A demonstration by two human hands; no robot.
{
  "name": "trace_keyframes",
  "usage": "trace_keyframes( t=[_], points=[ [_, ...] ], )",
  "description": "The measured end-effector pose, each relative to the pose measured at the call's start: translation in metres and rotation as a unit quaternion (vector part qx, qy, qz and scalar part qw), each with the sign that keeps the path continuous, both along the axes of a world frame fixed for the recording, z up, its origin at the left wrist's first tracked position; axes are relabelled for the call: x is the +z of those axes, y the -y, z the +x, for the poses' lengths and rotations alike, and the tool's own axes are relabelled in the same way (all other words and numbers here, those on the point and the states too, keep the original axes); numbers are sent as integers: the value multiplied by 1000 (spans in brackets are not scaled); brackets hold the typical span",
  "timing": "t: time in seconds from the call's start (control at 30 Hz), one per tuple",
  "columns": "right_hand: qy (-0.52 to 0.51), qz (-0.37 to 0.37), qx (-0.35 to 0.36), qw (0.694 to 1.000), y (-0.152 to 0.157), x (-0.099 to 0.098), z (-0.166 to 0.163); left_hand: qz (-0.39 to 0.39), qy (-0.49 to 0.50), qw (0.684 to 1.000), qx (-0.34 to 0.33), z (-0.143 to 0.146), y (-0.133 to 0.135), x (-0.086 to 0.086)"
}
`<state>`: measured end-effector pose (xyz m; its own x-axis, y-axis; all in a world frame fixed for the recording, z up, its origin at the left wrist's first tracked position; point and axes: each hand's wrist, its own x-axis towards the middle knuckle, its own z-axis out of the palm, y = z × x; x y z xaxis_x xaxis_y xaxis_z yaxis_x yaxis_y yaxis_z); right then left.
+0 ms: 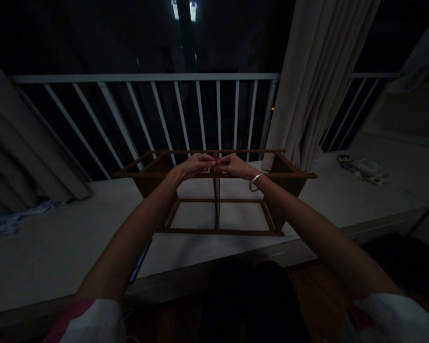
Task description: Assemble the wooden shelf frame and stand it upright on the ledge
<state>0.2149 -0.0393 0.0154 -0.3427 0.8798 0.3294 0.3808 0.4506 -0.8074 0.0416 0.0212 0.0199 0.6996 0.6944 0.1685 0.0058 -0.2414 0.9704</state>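
Note:
A brown wooden rack frame [243, 232] stands on a white ledge, with open panels and a divider down its middle. Over the middle of its upper front bar, my left hand [197, 165] and my right hand [235, 166] meet with fingertips pinched close together. Whatever lies between the fingertips is too small and dark to make out. A silver bangle [254, 182] circles my right wrist. Both forearms reach forward across the ledge, and my hands hide part of the upper bar.
The white ledge [75, 238] runs across the view, with a dark phone-like object [140, 263] near its front edge. White railings [143, 77] stand behind the rack. Curtains [318, 71] hang at both sides. Crumpled cloth [364, 169] lies at right, patterned fabric [17, 219] at left.

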Motion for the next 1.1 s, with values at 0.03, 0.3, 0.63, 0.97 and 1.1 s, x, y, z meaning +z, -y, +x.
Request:
trace_keyframes(
  t=[0.03,0.3,0.63,0.97,1.1],
  points=[
    [1,-1,-2,1000,-1,0,0,2,-1,1000,3,0,0,0],
    [-6,18,3,1000,-10,-6,1,13,15,1000,18,2,0,-1],
    [-15,7,19,1000,-9,-7,3,-6,0,1000,18,3,-6,-4],
    [-7,14,9,1000,-6,-4,0,12,1,1000,-13,-1,-4,-3],
    [-13,12,7,1000,-9,-6,0,4,6,1000,-14,0,0,0]
  ],
)
